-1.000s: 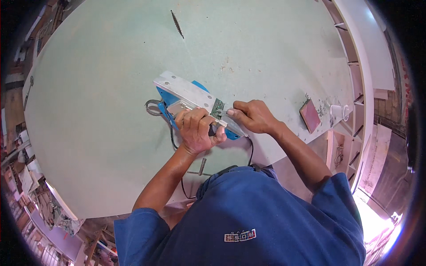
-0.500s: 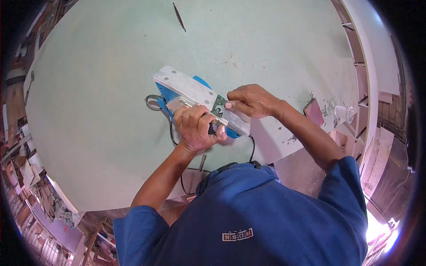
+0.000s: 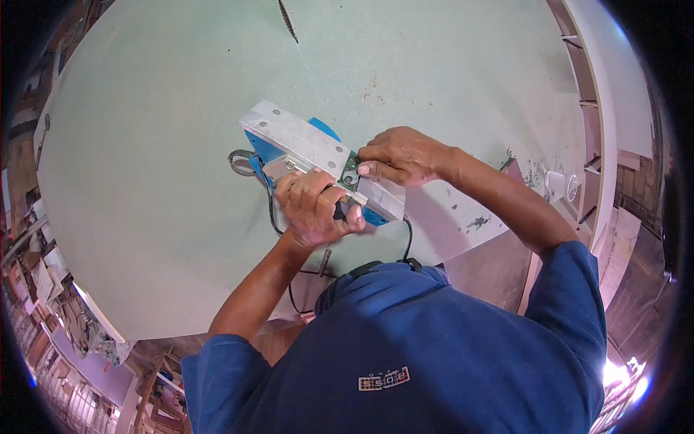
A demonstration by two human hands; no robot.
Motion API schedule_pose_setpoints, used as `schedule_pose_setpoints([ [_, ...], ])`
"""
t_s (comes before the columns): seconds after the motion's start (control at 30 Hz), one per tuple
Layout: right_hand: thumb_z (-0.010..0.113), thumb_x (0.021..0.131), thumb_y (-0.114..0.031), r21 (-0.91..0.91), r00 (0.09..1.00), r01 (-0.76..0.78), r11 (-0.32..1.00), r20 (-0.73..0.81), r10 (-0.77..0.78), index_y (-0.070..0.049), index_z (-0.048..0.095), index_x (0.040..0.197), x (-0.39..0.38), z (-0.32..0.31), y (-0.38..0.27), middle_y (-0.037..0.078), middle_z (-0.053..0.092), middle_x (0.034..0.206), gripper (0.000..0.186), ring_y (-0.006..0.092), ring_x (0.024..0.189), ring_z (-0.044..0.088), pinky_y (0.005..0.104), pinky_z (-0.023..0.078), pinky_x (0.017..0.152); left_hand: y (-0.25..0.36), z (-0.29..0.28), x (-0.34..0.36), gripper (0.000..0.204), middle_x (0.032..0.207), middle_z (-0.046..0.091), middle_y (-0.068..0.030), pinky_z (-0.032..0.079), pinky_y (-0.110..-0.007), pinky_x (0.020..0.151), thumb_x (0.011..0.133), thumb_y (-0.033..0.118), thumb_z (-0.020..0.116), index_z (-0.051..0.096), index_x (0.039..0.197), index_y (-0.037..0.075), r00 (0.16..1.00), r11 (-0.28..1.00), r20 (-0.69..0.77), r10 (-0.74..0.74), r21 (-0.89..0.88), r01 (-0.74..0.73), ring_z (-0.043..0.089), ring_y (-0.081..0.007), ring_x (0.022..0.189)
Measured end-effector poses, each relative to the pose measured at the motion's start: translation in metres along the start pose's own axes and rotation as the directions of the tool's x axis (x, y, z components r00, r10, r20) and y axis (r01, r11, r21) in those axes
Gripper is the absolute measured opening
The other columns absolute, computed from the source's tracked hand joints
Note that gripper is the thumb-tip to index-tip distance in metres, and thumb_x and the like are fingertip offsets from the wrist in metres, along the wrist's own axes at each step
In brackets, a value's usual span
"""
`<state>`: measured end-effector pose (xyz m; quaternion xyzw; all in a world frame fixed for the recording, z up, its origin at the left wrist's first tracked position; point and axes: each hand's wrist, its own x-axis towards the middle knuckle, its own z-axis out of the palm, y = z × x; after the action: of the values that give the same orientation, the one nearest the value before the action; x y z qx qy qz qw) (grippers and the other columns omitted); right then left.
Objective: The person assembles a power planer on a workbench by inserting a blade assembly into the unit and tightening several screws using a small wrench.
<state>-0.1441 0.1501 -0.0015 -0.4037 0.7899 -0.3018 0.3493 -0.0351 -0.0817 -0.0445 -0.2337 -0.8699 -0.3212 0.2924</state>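
Note:
An electric hand planer with a blue body lies with its silver sole turned up on the pale green table. My left hand is wrapped round its near side, by the metal fence plate, and grips it. My right hand bends over the dark cutter drum in the gap of the sole, thumb and fingers closed together at the drum's right end. What those fingers hold, if anything, is hidden. The black power cord runs from the planer down toward my body.
A slim dark pointed tool lies at the table's far edge. Nearer me is a short metal rod. A clear plastic cup lies at the right beside dark stains. Wood shavings dot the table; open shelving stands at the right.
My right hand has shifted slightly left and up over the drum, its fingers more bent. My left hand keeps its grip. The whole view has shifted slightly.

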Motion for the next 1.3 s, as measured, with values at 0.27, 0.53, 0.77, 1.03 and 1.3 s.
schedule_pose_setpoints([
  [0.27,0.039,0.11,-0.047,-0.029,0.997,-0.058,0.998,0.051,0.06,-0.005,0.06,0.099,-0.002,-0.001,-0.003,0.021,0.059,0.072,0.047,0.0425,0.075,0.064,0.0547,0.047,0.07,0.001,0.002,0.001,0.031,0.105,0.058,-0.0052,0.04,-0.049,0.095,0.089,0.046,0.062,0.058,0.098,0.016,1.0,1.0,-0.011,-0.006,0.002,0.006,0.056,-0.0249,0.103],
  [0.53,0.045,0.107,-0.048,-0.048,0.985,-0.124,0.991,-0.131,0.116,-0.006,0.061,0.097,-0.006,0.027,-0.002,0.02,0.061,0.069,0.046,0.0431,0.071,0.064,0.054,0.047,0.067,-0.002,0.001,0.002,0.03,0.104,0.059,-0.0063,0.041,-0.051,0.095,0.09,0.043,0.06,0.057,0.097,0.015,1.0,1.0,-0.017,-0.011,0.021,0.012,0.058,-0.0248,0.101],
  [0.77,0.046,0.107,-0.045,-0.082,0.966,-0.152,0.985,-0.222,0.131,-0.005,0.062,0.095,-0.006,0.031,-0.009,0.019,0.062,0.066,0.045,0.0424,0.066,0.065,0.0528,0.047,0.063,-0.004,0.003,0.002,0.029,0.103,0.058,-0.008,0.041,-0.052,0.096,0.092,0.041,0.056,0.057,0.099,0.013,0.999,1.0,-0.038,-0.019,0.01,0.019,0.058,-0.0262,0.102],
  [1.03,0.048,0.106,-0.044,-0.075,0.947,-0.23,0.97,-0.248,0.205,-0.005,0.062,0.094,-0.01,0.035,-0.02,0.018,0.062,0.063,0.043,0.0414,0.063,0.065,0.0515,0.048,0.06,-0.002,0.008,0.001,0.03,0.102,0.06,-0.0085,0.041,-0.052,0.099,0.094,0.041,0.055,0.058,0.096,0.012,0.997,0.999,-0.064,-0.048,-0.015,0.047,0.061,-0.0272,0.101],
  [1.3,0.051,0.104,-0.044,-0.049,0.866,-0.444,0.895,-0.281,0.414,-0.007,0.062,0.087,-0.012,0.042,-0.05,0.02,0.062,0.063,0.043,0.0436,0.062,0.064,0.0533,0.048,0.058,-0.003,0.006,0.0,0.031,0.103,0.062,-0.0102,0.043,-0.053,0.098,0.096,0.041,0.054,0.059,0.097,0.011,0.996,0.998,-0.084,-0.043,-0.044,0.04,0.063,-0.0286,0.1],
])
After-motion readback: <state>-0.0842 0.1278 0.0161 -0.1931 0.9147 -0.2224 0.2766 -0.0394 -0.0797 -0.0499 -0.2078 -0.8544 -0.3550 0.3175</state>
